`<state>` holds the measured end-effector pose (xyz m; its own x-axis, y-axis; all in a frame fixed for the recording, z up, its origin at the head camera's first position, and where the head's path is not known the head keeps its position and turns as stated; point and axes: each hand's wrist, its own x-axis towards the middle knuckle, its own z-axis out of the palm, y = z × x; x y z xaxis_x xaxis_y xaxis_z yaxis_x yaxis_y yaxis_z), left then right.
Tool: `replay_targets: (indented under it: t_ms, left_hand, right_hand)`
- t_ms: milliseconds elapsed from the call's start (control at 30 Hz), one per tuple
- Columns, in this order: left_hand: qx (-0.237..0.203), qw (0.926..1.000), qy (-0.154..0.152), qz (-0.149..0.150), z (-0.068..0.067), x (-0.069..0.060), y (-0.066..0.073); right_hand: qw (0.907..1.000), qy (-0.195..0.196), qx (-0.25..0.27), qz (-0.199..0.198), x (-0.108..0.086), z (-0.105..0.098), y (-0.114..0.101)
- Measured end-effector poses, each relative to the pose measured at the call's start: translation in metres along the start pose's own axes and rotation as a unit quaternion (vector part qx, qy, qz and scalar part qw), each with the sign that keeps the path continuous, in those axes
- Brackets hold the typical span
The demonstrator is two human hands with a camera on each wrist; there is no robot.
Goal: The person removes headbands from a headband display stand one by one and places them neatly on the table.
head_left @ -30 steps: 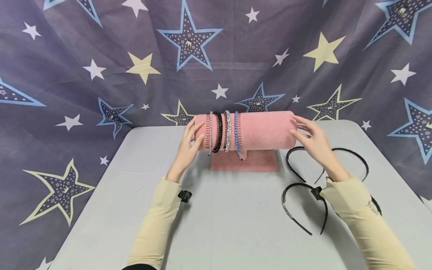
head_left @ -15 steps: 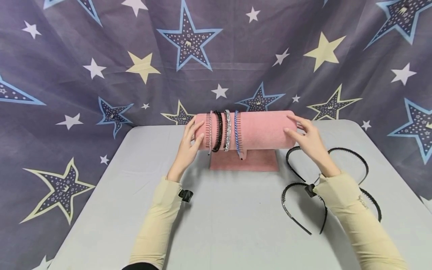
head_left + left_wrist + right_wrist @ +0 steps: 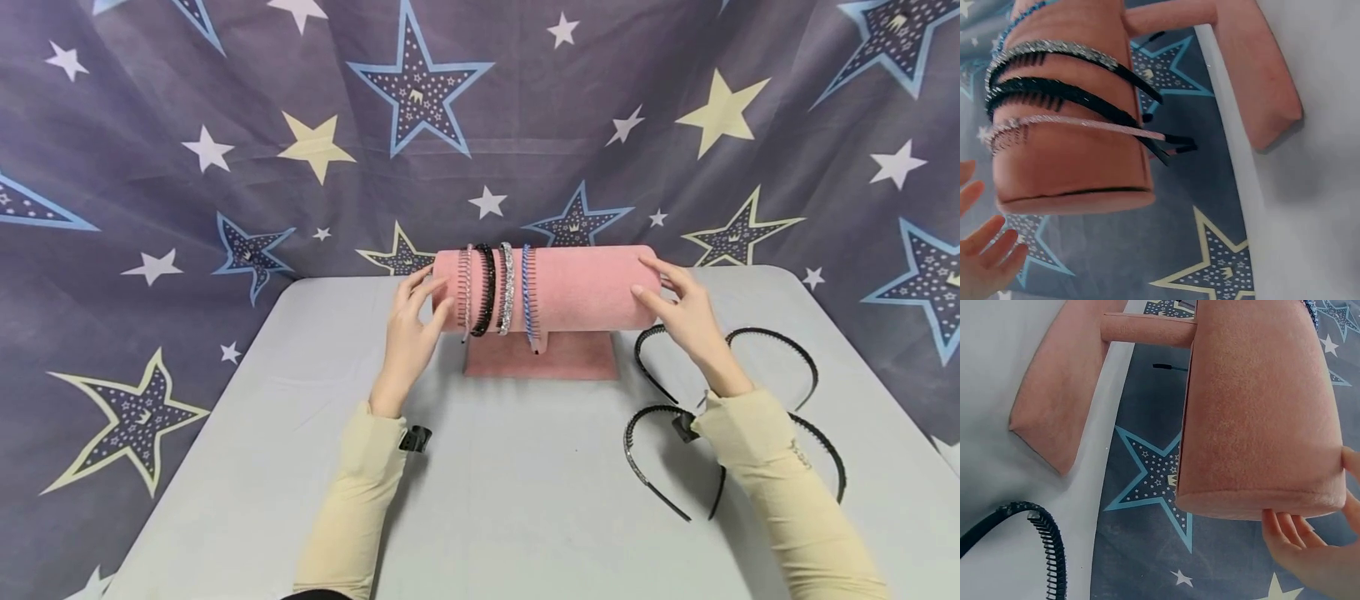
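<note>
A pink padded headband display stand (image 3: 592, 287) stands near the back of the table, its roll lying crosswise on a flat base. Around its left half sit a pink headband (image 3: 465, 292), a black one (image 3: 487, 292), a silver glittery one (image 3: 507, 287) and a blue one (image 3: 528, 292). My left hand (image 3: 408, 342) is by the roll's left end, fingers spread and loosely bent; in the left wrist view a gap shows between fingertips and roll. My right hand (image 3: 686, 321) holds the right end's rim, thumb and forefinger on the side, other fingertips against the end face (image 3: 1260, 509).
Several black headbands lie at the right of the table, one toothed (image 3: 780, 335) at the back and one with glitter (image 3: 637, 454) nearer, partly under the right forearm. A star-patterned cloth (image 3: 487, 125) hangs behind the grey-white table (image 3: 525, 508).
My right hand has moved a little left, farther onto the roll's end. My left hand has drawn slightly left, off the roll's end. The stand stays in about the same place.
</note>
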<state>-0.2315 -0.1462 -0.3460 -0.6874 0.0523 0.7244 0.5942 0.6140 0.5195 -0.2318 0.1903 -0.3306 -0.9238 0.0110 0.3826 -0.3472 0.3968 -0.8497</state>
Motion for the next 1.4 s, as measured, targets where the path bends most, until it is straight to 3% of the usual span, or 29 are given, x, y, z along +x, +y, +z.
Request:
replay_targets:
  t_ms: [167,300,433,567,667,1133,1400]
  left_hand:
    - [0.012,0.9994,0.032,0.008,-0.002,-0.004,0.012]
    - [0.014,0.9991,0.039,0.009,-0.003,-0.008,0.018]
    - [0.001,0.9992,0.038,0.011,0.000,-0.011,0.022]
    - [-0.008,0.9993,0.036,0.006,0.005,-0.012,0.023]
    - [-0.006,0.9994,0.035,-0.005,0.008,-0.014,0.023]
    - [-0.022,0.9975,0.041,-0.052,0.023,-0.017,0.026]
    - [-0.007,0.9939,0.070,-0.084,0.033,-0.016,0.025]
  right_hand:
    - [0.9999,0.008,0.003,-0.013,-0.004,0.001,-0.013]
    - [0.9997,0.009,0.007,-0.024,-0.005,0.002,-0.016]
    - [0.9996,0.008,0.009,-0.026,-0.004,0.001,-0.014]
    - [0.9993,0.014,0.010,-0.032,0.002,0.002,0.005]
    - [0.9990,0.019,0.013,-0.038,0.005,0.003,0.016]
    - [0.9989,0.021,0.009,-0.040,0.005,0.002,0.019]
    - [0.9986,0.021,0.012,-0.047,0.006,0.003,0.019]
